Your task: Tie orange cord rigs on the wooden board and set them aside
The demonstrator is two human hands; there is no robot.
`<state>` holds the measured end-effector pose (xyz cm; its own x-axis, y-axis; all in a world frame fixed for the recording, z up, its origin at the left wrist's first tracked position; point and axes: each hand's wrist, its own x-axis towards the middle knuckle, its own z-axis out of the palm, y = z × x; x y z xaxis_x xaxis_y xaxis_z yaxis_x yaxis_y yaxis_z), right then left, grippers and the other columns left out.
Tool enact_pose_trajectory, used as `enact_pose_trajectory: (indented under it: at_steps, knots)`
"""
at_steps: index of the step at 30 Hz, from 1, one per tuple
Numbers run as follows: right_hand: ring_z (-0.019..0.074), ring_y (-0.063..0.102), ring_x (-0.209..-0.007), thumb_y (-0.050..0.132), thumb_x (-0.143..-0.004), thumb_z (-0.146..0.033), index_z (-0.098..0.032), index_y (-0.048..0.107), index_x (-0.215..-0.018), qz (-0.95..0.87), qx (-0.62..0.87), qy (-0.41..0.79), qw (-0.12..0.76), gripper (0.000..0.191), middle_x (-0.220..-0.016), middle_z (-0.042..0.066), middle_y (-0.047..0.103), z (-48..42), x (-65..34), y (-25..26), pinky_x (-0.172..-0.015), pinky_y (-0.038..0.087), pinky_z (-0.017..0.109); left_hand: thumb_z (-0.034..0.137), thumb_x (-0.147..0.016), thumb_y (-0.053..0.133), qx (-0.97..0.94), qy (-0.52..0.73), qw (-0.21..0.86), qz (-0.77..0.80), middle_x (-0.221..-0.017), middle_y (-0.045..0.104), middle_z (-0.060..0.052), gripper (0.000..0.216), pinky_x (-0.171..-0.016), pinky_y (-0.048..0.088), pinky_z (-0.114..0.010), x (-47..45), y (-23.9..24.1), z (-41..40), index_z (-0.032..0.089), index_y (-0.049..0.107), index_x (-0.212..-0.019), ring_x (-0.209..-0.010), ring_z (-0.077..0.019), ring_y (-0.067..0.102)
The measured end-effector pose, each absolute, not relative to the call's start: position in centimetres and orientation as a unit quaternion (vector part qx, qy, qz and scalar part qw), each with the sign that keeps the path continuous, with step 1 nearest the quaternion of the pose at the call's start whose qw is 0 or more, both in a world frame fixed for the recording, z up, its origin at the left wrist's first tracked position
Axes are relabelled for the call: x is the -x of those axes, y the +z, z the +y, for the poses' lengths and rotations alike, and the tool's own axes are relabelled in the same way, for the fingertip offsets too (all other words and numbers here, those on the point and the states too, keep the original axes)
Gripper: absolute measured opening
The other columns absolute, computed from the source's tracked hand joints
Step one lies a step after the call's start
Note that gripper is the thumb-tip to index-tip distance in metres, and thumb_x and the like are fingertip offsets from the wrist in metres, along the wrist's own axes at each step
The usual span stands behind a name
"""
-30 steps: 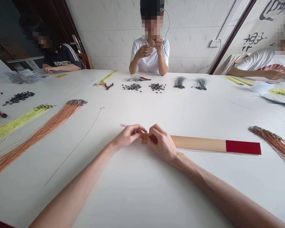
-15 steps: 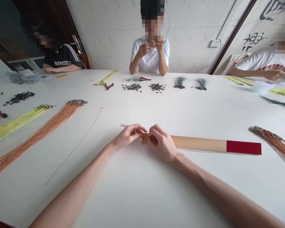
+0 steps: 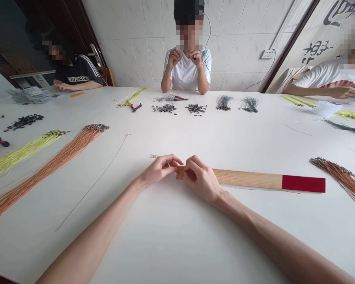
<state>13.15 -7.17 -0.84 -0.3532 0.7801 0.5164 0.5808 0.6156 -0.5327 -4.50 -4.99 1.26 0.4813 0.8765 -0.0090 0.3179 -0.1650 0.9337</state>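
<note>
A flat wooden strip [image 3: 248, 178] with a dark red end lies on the white table in front of me. My right hand [image 3: 201, 177] rests over its left part, thumb and fingers pinched on a thin brown cord. A small loop of the cord [image 3: 180, 172] shows on the strip's left end, and a thin length trails along the strip's lower edge. My left hand [image 3: 163, 167] is closed in a pinch at the strip's left tip; what lies between those fingertips is too small to make out. Just behind it are small coiled cord pieces [image 3: 153, 156].
A single brown cord [image 3: 93, 181] lies to the left, beside an orange-brown cord bundle [image 3: 56, 165] and a yellow bundle [image 3: 20, 153]. Another brown bundle [image 3: 337, 175] is at right. Across the table are black parts [image 3: 196, 108], red-handled pliers [image 3: 135, 107] and several people.
My hands and the wooden strip stay almost exactly in place. Across the table, the person opposite has moved both hands slightly apart.
</note>
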Motion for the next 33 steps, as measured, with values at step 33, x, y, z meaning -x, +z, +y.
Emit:
enact_pose_trajectory:
  at_steps: [33]
  knots:
    - [0.0051,0.035,-0.052,0.047,-0.074,-0.011,-0.018,0.042,-0.068,-0.795,0.440,0.202,0.366,0.010,-0.076,-0.001,0.045,-7.10,-13.17,-0.66,-0.049,0.031,0.019,0.024,-0.079,0.050,-0.705,0.274,0.501,0.421,-0.078,0.058,-0.001,0.015,-0.075,0.039,-0.032,4.63,1.18,-4.89,0.020,0.058,-0.091,-0.078,-0.0170,0.052]
